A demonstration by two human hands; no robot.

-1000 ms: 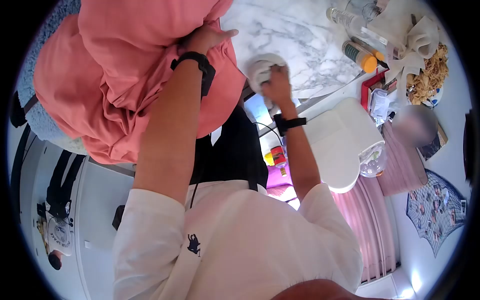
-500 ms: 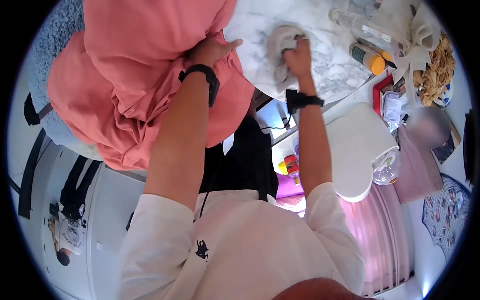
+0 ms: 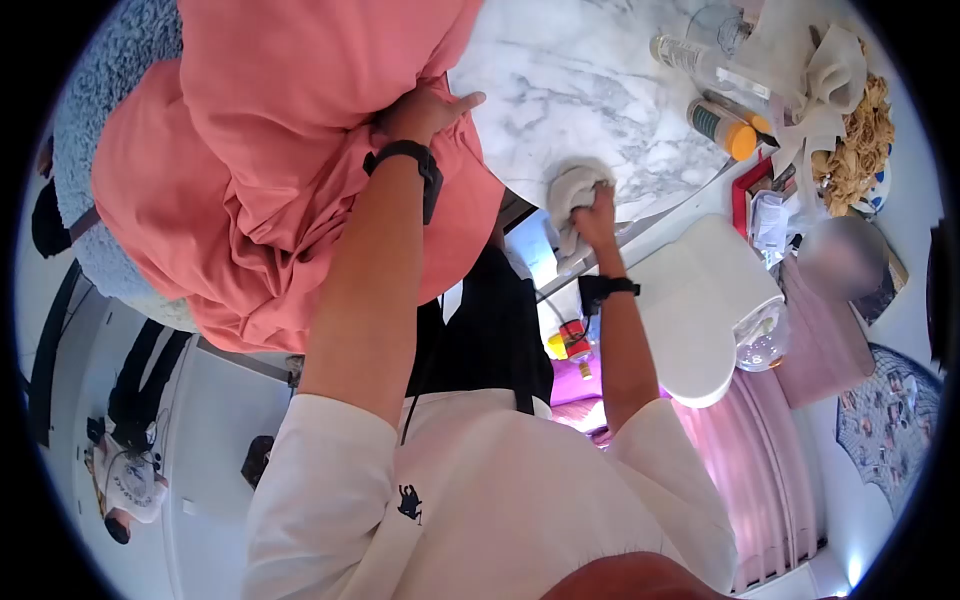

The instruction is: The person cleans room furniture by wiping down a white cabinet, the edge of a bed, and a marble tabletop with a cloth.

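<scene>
At the near edge of the round marble-patterned table (image 3: 560, 90), my right hand (image 3: 597, 217) is closed on a whitish rag (image 3: 577, 190). Part of the rag hangs past the table's edge. My left hand (image 3: 420, 112) grips a large bunched pink blanket (image 3: 270, 180) on the left. Its thumb sticks out towards the tabletop, while the fingers are mostly hidden in the folds. The blanket borders the left side of the table.
A clear bottle (image 3: 690, 55) and an orange-capped bottle (image 3: 725, 130) lie at the table's right side, near crumpled plastic (image 3: 835, 70). Right of my forearm is a white rounded lid (image 3: 700, 310). A person (image 3: 135, 470) is at far left.
My right hand has drawn the rag across the tabletop towards me, to the near edge. The left hand stays on the blanket in nearly the same place.
</scene>
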